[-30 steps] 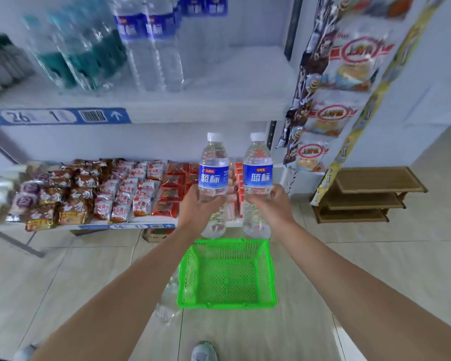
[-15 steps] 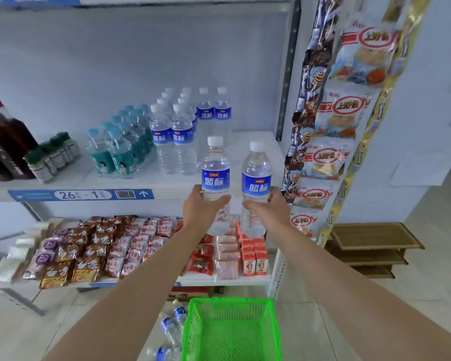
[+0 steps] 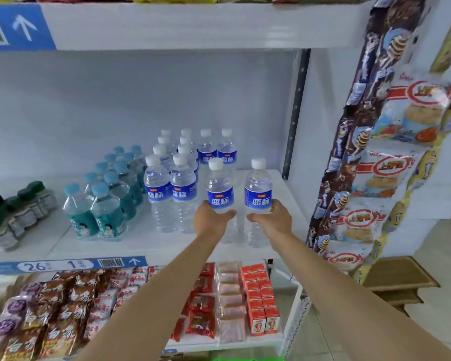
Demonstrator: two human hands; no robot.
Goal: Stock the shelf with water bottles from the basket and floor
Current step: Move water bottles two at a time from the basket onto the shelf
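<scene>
My left hand (image 3: 211, 220) grips a clear water bottle (image 3: 219, 190) with a blue label and white cap, held upright. Beside it my right hand (image 3: 271, 221) grips a second bottle of the same kind (image 3: 258, 188), also upright. Both bottles are over the right part of the white shelf (image 3: 287, 201), their bases low near its surface. Several matching bottles (image 3: 172, 188) stand in rows just to the left and behind. Only a thin green strip of the basket (image 3: 248, 359) shows at the bottom edge. No floor bottles are in view.
Teal-labelled bottles (image 3: 99, 212) and dark-capped bottles (image 3: 18, 212) fill the shelf's left side. A lower shelf holds snack packs (image 3: 63, 313) and red cartons (image 3: 261, 300). Hanging snack strips (image 3: 375, 178) flank the right upright. A wooden stand (image 3: 396, 280) sits at the lower right.
Both hands have risen and reached forward, bringing the two bottles from in front of the shelf edge to over the shelf's right side. The view has tilted up, so the basket has nearly left the frame.
</scene>
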